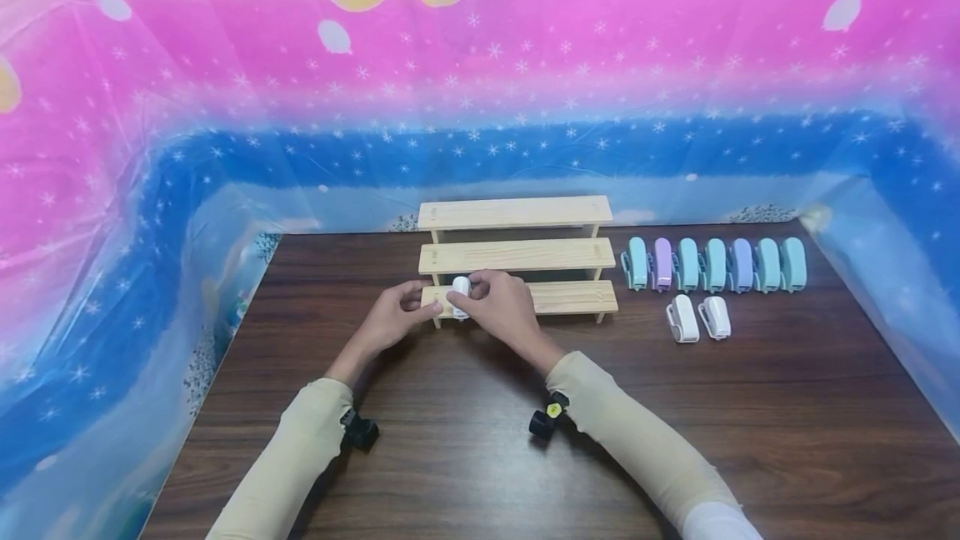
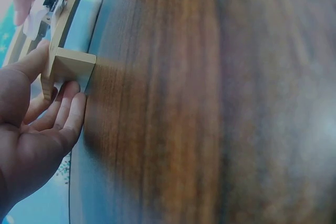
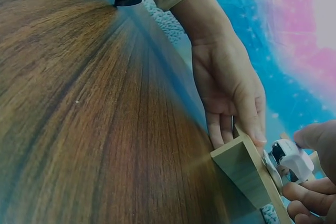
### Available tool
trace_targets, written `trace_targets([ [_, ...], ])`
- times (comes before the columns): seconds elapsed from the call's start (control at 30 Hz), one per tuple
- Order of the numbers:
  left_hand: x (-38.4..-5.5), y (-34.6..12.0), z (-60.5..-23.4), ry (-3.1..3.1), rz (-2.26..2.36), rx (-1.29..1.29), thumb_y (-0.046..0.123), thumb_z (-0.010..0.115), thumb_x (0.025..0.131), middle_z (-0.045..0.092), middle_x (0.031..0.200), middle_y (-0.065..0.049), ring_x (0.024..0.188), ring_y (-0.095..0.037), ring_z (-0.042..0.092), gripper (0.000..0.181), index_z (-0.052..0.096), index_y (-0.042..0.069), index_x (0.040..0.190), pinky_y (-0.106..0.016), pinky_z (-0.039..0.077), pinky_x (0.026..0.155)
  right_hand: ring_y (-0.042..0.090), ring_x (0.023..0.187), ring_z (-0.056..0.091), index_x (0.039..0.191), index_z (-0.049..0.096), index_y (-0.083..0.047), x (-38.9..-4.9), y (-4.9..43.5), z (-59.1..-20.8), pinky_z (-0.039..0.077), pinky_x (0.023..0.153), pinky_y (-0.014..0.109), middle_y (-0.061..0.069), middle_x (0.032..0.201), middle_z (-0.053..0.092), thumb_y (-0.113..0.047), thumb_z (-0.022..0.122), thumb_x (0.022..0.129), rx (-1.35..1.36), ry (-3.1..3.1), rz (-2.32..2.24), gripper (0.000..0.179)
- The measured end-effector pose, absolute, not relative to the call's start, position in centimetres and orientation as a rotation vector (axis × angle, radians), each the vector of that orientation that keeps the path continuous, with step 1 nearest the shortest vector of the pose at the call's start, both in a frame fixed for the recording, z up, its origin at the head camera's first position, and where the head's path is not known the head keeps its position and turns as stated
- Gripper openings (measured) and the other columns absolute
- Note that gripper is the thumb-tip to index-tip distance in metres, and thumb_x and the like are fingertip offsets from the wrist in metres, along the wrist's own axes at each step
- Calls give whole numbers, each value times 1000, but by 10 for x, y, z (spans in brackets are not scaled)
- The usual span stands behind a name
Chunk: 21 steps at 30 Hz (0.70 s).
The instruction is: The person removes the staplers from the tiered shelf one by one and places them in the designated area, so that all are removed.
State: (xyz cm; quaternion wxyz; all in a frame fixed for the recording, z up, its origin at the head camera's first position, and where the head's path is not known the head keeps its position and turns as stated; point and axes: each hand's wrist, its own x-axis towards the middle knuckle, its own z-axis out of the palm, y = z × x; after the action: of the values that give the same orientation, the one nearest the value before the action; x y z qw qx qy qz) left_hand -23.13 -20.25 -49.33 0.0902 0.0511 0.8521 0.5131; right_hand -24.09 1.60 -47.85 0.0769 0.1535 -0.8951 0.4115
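Observation:
A small white stapler [image 1: 461, 286] stands near the left end of the lowest board [image 1: 573, 297] of a three-step wooden rack. My right hand [image 1: 506, 307] holds it between thumb and fingers. In the right wrist view the stapler [image 3: 298, 162] shows its metal front, with its base against the board. My left hand [image 1: 388, 322] grips that board's left end. The left wrist view has the left thumb on top of the board [image 2: 67, 22] and the other fingers curled below it, beside the rack's leg [image 2: 76, 62].
Right of the rack, a row of several teal and purple staplers [image 1: 687, 265] stands on the brown table [image 1: 480, 457]. Two white staplers [image 1: 682, 319] are in front of that row. The rack's middle board [image 1: 517, 255] and top board [image 1: 517, 212] rise behind, before a patterned cloth [image 1: 480, 148].

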Motion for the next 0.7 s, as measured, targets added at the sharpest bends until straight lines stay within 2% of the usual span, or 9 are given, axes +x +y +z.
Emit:
trace_targets([
  [0.1, -231, -203, -493, 2537, 1520, 147, 39, 73, 97, 62, 135, -21, 125, -37, 61, 68, 49, 0, 148, -49, 53, 101, 8, 64, 62, 104, 78, -7, -240, 15, -478, 52, 60, 28, -3, 78, 73, -49, 79, 87, 460, -2681, 1222, 45],
  [0.4, -231, -201, -492, 2544, 1517, 149, 37, 72, 97, 60, 139, -22, 127, -37, 59, 68, 49, 0, 148, -49, 53, 102, 10, 72, 68, 110, 77, -7, -239, 17, -478, 54, 65, 29, 0, 84, 76, -43, 78, 87, 419, -2721, 1256, 43],
  [0.7, -230, -203, -494, 2547, 1513, 143, 39, 72, 97, 59, 140, -22, 127, -37, 59, 68, 49, 2, 149, -49, 53, 101, 9, 72, 67, 112, 76, -5, -232, 24, -475, 55, 65, 28, 0, 84, 75, -36, 79, 86, 439, -2754, 1304, 40],
])
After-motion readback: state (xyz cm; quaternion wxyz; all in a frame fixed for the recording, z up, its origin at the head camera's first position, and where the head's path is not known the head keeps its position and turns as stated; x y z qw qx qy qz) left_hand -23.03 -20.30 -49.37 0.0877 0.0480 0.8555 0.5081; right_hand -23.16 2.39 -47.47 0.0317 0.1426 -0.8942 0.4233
